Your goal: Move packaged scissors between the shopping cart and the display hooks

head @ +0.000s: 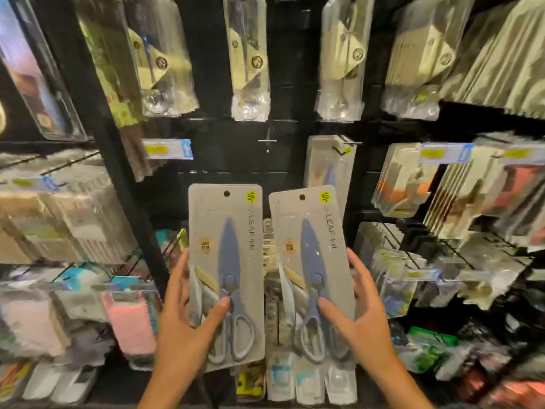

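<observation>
Two identical packs of blue-handled scissors stand upright in front of the display wall. My left hand [188,314] grips the left pack [227,246] by its lower part, thumb across the front. My right hand [358,314] grips the right pack [309,249] the same way. Each card has a hang hole at its top. A bare display hook [267,141] sticks out of the black panel above and between the packs. More of the same scissors hang on a hook [328,169] up to the right. The shopping cart is out of view.
Packaged goods hang on hooks all around: pale packs [250,63] in the row above, stacked packs [59,219] at left, orange-toned packs [413,184] at right. Yellow price tags [166,149] sit on hook ends. Small packs [309,379] line the bottom row.
</observation>
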